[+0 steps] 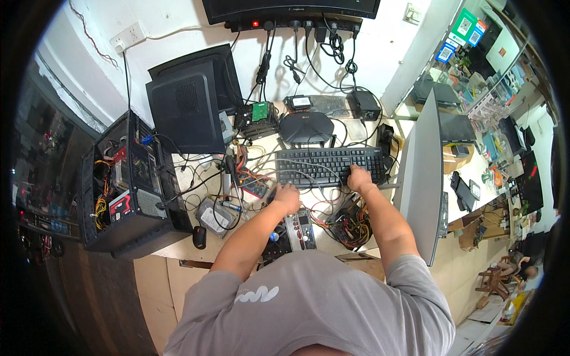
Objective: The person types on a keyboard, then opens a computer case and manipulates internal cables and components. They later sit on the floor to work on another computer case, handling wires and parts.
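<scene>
A black keyboard [325, 167] lies across the middle of the desk, with grey cables running over it. My left hand [287, 197] rests at its lower left corner, fingers stretched out toward the keys and holding nothing. On the keys at the right part sits my right hand [359, 178], a finger extended onto them and nothing gripped. Below the keyboard, between my forearms, are a circuit board with metal ports [300, 230] and a bundle of coloured power cables [353, 228]. Beside my left forearm lie a silver hard drive [215, 216] and a black mouse [199, 237].
An opened computer case [133, 190] stands at the left. Behind it are black monitors [184, 101] seen from the back. A black router [306, 127] sits beyond the keyboard. A tall pale panel [420, 178] rises at the right. Loose cables hang from a power strip [285, 25].
</scene>
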A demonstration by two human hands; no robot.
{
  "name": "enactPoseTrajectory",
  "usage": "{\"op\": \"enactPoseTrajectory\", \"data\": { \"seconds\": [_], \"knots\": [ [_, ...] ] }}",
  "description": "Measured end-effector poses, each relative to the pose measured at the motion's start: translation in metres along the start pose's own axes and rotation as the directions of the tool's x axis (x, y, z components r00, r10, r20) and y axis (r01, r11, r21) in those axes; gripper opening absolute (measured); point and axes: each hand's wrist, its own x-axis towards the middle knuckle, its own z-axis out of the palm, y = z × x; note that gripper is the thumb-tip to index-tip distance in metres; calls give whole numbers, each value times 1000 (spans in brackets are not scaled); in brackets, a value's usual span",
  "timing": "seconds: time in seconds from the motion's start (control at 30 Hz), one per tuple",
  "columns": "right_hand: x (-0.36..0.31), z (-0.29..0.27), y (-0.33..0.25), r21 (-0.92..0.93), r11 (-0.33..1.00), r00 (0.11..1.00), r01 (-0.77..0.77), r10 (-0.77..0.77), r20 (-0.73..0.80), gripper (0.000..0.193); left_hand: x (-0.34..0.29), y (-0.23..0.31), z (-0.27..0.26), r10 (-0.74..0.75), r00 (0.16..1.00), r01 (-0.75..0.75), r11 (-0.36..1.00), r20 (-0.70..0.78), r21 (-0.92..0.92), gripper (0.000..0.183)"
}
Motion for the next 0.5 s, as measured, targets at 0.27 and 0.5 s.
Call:
{"op": "enactPoseTrajectory", "data": {
  "seconds": [0.27,0.5],
  "knots": [
    [6,8,8,-56,995,995,86,-88,-42,42,1,-2,4,10,999,-11,1000,-46,-13,49],
    [1,14,5,-14,999,986,51,-53,-157,47,1,-2,5,10,999,-10,1000,-44,-1,51]
  ]
}}
